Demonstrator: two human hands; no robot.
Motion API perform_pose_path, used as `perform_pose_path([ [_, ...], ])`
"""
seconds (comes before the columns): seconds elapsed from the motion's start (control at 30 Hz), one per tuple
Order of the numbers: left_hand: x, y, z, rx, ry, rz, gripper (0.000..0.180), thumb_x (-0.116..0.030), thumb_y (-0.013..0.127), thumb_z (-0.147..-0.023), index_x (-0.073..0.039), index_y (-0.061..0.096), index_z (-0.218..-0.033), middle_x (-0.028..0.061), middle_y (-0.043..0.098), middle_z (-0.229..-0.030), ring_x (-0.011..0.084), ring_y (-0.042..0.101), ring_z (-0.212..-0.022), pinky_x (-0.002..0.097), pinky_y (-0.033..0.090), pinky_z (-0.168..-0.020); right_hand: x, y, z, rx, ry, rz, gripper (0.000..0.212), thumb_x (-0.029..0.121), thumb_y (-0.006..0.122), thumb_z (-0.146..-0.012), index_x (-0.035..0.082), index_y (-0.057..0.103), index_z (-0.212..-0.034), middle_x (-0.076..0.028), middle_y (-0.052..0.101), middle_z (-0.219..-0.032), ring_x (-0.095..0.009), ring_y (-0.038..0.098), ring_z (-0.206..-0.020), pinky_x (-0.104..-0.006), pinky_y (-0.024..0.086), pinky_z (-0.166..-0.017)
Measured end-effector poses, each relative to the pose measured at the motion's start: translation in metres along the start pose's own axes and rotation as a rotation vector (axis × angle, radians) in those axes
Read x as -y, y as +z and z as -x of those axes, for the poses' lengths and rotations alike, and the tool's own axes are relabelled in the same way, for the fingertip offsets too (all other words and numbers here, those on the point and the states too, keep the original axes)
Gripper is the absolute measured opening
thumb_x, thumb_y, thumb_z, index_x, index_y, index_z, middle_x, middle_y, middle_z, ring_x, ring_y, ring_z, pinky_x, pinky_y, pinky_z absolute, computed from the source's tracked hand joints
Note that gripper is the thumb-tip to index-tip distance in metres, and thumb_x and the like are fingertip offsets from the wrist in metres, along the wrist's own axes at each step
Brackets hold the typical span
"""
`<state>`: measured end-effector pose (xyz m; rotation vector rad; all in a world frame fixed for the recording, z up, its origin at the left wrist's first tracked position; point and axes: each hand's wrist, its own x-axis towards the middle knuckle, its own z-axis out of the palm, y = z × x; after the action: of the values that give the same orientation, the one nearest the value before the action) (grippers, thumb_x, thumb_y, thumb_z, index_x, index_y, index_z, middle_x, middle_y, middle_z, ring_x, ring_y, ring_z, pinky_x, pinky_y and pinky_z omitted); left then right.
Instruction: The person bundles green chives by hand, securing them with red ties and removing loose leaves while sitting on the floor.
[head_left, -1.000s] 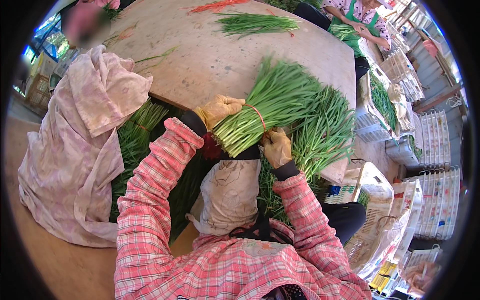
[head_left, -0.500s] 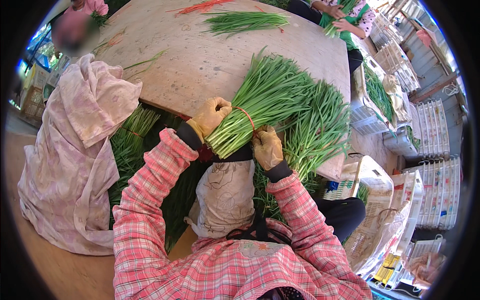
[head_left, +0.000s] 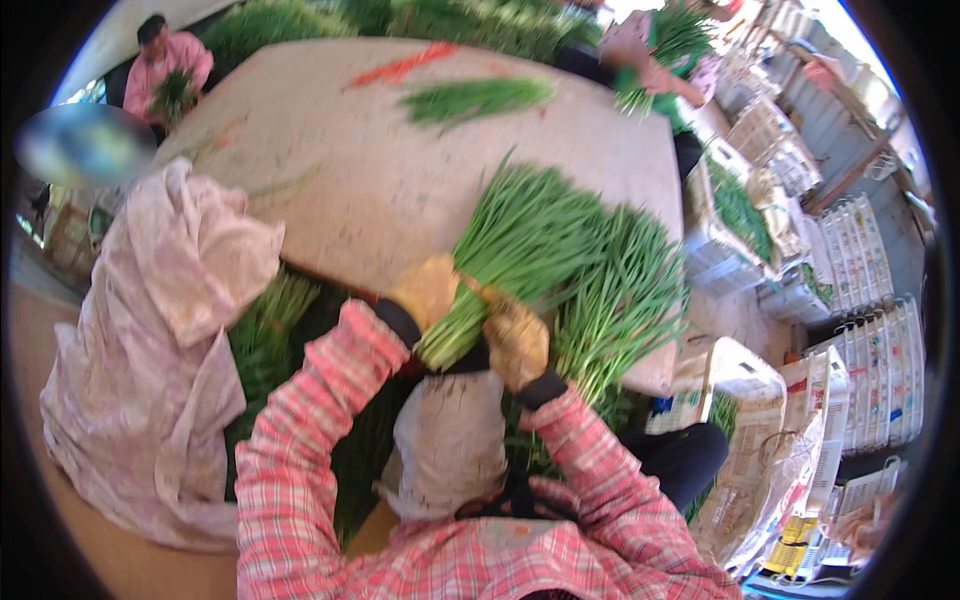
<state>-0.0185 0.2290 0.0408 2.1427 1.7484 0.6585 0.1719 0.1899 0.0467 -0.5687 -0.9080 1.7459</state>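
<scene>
In a tan glove, the left hand [head_left: 425, 291] had its fingers closed against the stalks of a thick bunch of long, flat green leaves [head_left: 530, 225], while the right hand [head_left: 518, 342], gloved alike, bent its fingers to the stalks' other side — too blurred to tell how tightly they were closed. The bunch lay at the near edge of a pale brown wooden desk [head_left: 350, 200] — leaves over the top, pale stalk ends toward the person — just beside a second leafy green pile [head_left: 625, 290].

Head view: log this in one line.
chive-like bunch; left hand: at its left side; right hand: at its right side; more greens: right of bunch
</scene>
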Motion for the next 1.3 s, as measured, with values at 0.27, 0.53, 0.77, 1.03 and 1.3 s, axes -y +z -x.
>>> perform_pose_path([
  [0.27, 0.028, -0.030, 0.000, 0.292, 0.033, 0.516, 0.036, -0.027, 0.056, -0.090, 0.004, 0.057, -0.109, 0.0123, 0.065, -0.094, 0.0193, 0.060, -0.085, 0.0316, 0.048, -0.078, -0.001, -0.023, -0.016, 0.128, -0.265, 0.977, 0.024, -0.002, 0.050, -0.087, 0.000, 0.059, -0.109, -0.001, 0.059, -0.109, -0.012, 0.052, -0.091, -0.0214, 0.041, -0.082],
  [0.53, 0.019, -0.017, 0.013, 0.156, -0.266, 0.905, 0.046, -0.023, 0.070, -0.082, 0.006, 0.057, -0.115, 0.0112, 0.064, -0.100, 0.0150, 0.059, -0.088, 0.0283, 0.048, -0.080, -0.005, -0.024, -0.019, 0.016, 0.247, 0.073, 0.027, -0.004, 0.047, -0.087, -0.001, 0.058, -0.111, -0.001, 0.059, -0.108, -0.011, 0.050, -0.090, -0.0201, 0.041, -0.079],
  [0.77, 0.057, 0.025, 0.001, 0.090, -0.091, 0.560, 0.053, -0.035, 0.055, -0.091, 0.003, 0.046, -0.127, 0.0190, 0.060, -0.110, 0.0263, 0.057, -0.101, 0.0337, 0.044, -0.088, -0.004, -0.020, -0.026, 0.101, 0.334, -0.030, 0.028, -0.004, 0.048, -0.086, -0.002, 0.056, -0.113, -0.003, 0.058, -0.110, -0.010, 0.050, -0.091, -0.0198, 0.040, -0.081],
  [1.03, 0.043, -0.015, -0.005, 0.154, -0.119, 0.220, 0.067, -0.045, 0.047, -0.091, 0.009, 0.039, -0.130, 0.0305, 0.057, -0.110, 0.0406, 0.054, -0.108, 0.0400, 0.044, -0.090, -0.006, -0.032, -0.021, 0.155, -0.032, 0.371, 0.020, -0.003, 0.048, -0.091, -0.004, 0.057, -0.109, -0.007, 0.059, -0.101, -0.011, 0.054, -0.087, -0.0199, 0.045, -0.078],
  [1.3, -0.045, -0.020, 0.014, 0.229, -0.248, -0.246, 0.132, -0.056, 0.079, -0.051, 0.013, 0.008, -0.139, 0.0316, 0.057, -0.107, 0.0380, 0.056, -0.106, 0.0404, 0.044, -0.090, -0.004, -0.012, -0.021, 0.010, -0.034, 0.428, 0.012, -0.004, 0.051, -0.088, -0.007, 0.061, -0.094, -0.008, 0.061, -0.097, -0.011, 0.054, -0.078, -0.0228, 0.046, -0.073],
])
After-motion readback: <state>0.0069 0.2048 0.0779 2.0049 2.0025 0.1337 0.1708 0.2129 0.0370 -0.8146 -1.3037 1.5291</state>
